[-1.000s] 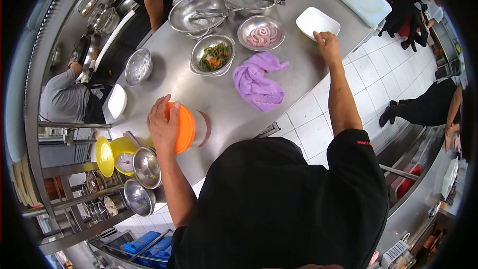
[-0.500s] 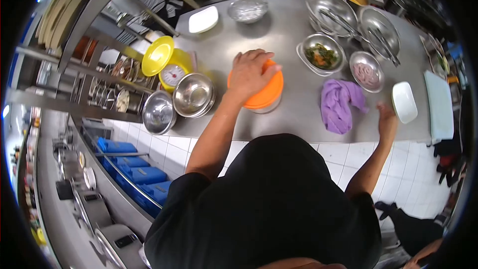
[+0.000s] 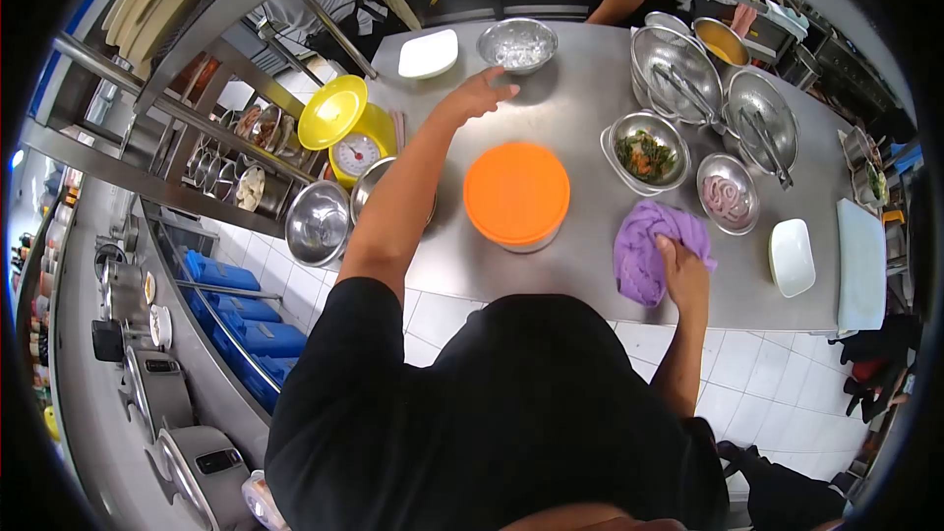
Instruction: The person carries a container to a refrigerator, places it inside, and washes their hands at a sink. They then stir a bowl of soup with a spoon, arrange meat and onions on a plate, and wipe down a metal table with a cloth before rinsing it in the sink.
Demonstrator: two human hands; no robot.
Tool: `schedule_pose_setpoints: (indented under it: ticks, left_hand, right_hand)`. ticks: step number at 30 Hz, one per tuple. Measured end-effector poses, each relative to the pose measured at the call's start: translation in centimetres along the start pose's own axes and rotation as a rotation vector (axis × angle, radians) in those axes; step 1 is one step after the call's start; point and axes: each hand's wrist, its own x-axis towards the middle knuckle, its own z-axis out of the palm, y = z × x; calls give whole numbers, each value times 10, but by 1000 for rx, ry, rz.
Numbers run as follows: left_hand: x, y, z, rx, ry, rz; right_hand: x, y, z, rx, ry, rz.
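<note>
Off the orange lid [image 3: 516, 192], the left grip [image 3: 476, 99] is reaching with spread fingers — the steel bowl [image 3: 517, 46] is sitting just beyond them — while the right grip [image 3: 686, 273] is pinching the purple cloth [image 3: 640, 258].

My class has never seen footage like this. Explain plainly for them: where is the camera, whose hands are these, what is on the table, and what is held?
There is no machine: these are a person's own bare hands, seen by a head-worn camera looking forward and down. The metal table holds an orange-lidded container, two white dishes, a bowl of leafy greens, a bowl of pale pink rings and metal colanders with tongs. A yellow scale stands at its left edge. The right hand grips a purple cloth. The left hand, empty, is open near a metal bowl.
</note>
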Motion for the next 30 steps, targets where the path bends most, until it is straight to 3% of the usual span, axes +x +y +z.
schedule_pose_setpoints:
  ticks: [3,6,10,12,15,18,20,23,26,30]
  left_hand:
    - [49,-26,2,74,74,-18]
    - [63,-27,12,-23,26,-120]
    - [38,-28,26,-269,-231,-104]
    - [10,-33,31,-544,-208,-75]
    - [-47,-34,33,-776,-64,-31]
    - [-103,-54,51,-910,103,29]
    - [-134,-78,76,-948,185,67]
    - [-174,-83,112,-850,216,-171]
    - [-186,-71,135,-1131,34,-270]
    - [-183,-74,141,-1228,-5,-180]
  right_hand:
    - [-21,-28,-24,-79,118,-56]
    - [-30,-55,-27,374,14,-147]
    - [-16,-101,-8,381,-38,-510]
    - [-4,-134,-3,269,-50,-686]
    - [14,-152,33,258,-100,-716]
    - [24,-142,67,443,-142,-532]
    - [26,-135,72,473,-102,-533]
    - [34,-123,77,509,-33,-558]
    - [41,-116,84,632,-23,-550]
    - [37,-127,72,677,12,-541]
